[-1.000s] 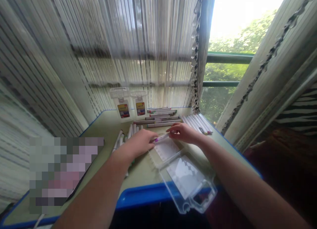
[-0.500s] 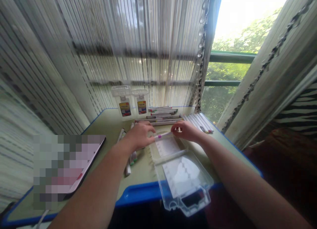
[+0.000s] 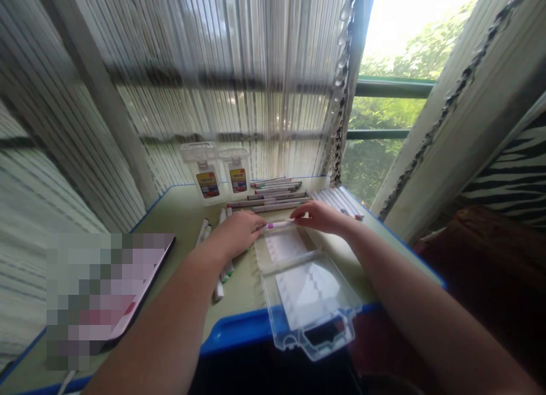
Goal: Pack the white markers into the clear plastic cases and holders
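A white marker with a purple band (image 3: 279, 225) lies crosswise at the far edge of an open clear plastic case (image 3: 294, 339). The fingers of my left hand (image 3: 243, 229) are closed on its left end. At its right end, my right hand (image 3: 319, 215) has thumb and fingertips pinched on it. Folded open toward me, the case has its handle past the table's front edge. White sheets (image 3: 285, 246) show inside both halves. Several white markers (image 3: 218, 289) lie beside and partly under my left forearm.
Several markers (image 3: 277, 204) lie in rows at the back, and more (image 3: 339, 201) lie side by side at back right. Two clear cases with labels (image 3: 208, 184) stand upright at back left. A blurred-out tablet-like device (image 3: 164, 264) is at left. The table has a blue edge (image 3: 239, 332).
My left fingers, spread apart before, have closed on the marker's left end. The right hand stays at the other end. The whole view has shifted slightly.
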Demonstrator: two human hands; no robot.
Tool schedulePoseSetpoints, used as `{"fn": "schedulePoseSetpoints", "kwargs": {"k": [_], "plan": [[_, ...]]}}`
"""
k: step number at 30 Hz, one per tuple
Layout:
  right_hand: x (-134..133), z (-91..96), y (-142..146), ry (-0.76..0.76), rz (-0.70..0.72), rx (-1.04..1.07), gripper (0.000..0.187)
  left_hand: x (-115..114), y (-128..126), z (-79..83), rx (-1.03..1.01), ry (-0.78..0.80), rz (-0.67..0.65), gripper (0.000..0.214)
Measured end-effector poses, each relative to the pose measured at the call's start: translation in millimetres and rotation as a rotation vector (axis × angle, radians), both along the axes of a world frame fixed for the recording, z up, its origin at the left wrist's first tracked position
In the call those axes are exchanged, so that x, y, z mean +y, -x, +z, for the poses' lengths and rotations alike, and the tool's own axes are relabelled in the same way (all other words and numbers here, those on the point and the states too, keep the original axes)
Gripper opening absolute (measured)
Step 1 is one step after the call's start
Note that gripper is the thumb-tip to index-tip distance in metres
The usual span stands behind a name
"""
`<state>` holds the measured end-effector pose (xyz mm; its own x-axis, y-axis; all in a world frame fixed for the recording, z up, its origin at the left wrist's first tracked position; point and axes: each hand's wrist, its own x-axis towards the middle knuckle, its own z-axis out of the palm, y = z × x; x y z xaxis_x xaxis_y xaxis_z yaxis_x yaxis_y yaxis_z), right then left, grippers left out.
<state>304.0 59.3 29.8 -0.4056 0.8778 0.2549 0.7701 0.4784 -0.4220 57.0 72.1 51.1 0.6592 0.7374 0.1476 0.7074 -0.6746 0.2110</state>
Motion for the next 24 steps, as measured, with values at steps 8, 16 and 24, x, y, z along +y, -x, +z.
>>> {"fn": "schedulePoseSetpoints", "kwargs": {"k": [8, 16, 24], "plan": [[2.5, -5.4, 1.2, -0.112, 0.010, -0.016, 0.014, -0.3, -3.4, -3.6, 0.037, -0.026, 0.036, 0.029], [6.4, -9.0, -0.3, -0.102, 0.027, 0.019, 0.014, 2.9, -4.2, -8.4, 0.047, -0.011, 0.035, 0.027], [11.2, -13.3, -1.4, -0.066, 0.016, 0.027, 0.013, 3.3, -4.5, -9.2, 0.022, 0.004, 0.039, 0.027]]}}
